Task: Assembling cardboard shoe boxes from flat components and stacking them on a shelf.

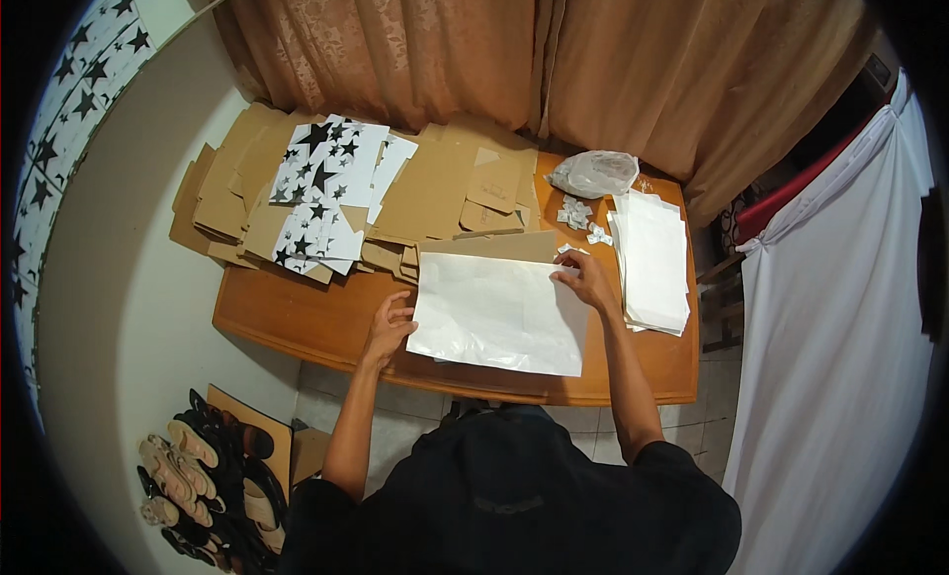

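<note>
A glossy white sheet lies at the front of the wooden table, over a piece of brown cardboard whose far strip shows beyond it. At the sheet's left edge is my left hand, fingers curved and apart, the tips next to the edge. My right hand is at the far right corner of the sheet, with thumb and fingers closed on that corner. Just beyond the right hand lie small white pieces, too small to make out clearly.
Flattened cardboard is piled at the back left, with star-printed white sheets on top. A stack of white paper lies on the right of the table, near a clear plastic bag. Shoes stand at lower left.
</note>
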Demonstrator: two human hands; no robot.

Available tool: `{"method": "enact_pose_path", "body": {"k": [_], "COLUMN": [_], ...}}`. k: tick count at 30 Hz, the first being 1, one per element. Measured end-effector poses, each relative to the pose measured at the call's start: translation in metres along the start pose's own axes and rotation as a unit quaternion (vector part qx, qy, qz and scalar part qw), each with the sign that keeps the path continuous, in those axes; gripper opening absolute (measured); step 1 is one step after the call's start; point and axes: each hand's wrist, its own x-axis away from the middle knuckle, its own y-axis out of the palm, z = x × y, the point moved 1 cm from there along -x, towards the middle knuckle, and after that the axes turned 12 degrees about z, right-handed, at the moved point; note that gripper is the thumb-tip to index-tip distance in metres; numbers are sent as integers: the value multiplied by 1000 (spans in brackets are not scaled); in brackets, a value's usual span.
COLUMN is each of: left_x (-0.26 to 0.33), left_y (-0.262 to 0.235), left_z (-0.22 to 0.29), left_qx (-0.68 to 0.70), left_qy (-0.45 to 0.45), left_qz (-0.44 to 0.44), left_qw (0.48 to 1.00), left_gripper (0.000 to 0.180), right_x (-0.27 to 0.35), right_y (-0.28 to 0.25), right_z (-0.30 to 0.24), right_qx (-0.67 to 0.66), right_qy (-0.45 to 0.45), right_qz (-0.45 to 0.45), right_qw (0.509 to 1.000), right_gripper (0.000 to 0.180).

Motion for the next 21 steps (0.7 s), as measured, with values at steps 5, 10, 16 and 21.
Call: {"method": "enact_pose_path", "body": {"k": [5, 10, 16, 21], "left_x": [1, 13, 20, 34], "left_y": [4, 17, 25, 49], "left_z": [-44, -59, -51, -22], "left_qx": [17, -31, -136, -362], "left_qy": [55, 65, 54, 245], "left_qz": [52, 60, 134, 176], "left_qw": [997, 996, 980, 882], "left_gripper": [56, 51, 57, 57], "right_x": [-10, -15, -10, 29], "right_y": [31, 49, 54, 42], "right_z": [22, 32, 16, -19], "right_qx": [15, -11, 34, 194], "right_qy": [37, 29, -42, -81], "right_qz": [58, 97, 135, 157], "right_qw": [997, 995, 989, 965], "right_gripper": [30, 32, 49, 51]}}
